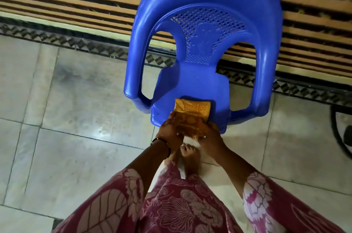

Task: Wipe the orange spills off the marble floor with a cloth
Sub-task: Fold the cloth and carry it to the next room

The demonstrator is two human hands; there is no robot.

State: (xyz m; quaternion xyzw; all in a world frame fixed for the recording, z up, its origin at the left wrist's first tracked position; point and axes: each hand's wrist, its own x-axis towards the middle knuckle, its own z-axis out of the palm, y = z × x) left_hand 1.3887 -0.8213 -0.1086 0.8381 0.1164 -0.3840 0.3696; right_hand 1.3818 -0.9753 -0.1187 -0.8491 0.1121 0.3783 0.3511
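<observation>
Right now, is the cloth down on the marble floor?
No, both the left hand and right hand hold the orange cloth on the blue chair seat.

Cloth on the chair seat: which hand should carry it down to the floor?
Probably left. Both hands hold the cloth at the chair front, but the left hand faces the open floor.

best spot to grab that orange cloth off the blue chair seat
Take the orange cloth by its near folded end, which overhangs the front edge of the blue chair seat. Come from the front: armrests flank the sides. Left hand and right hand already grip there.
</observation>
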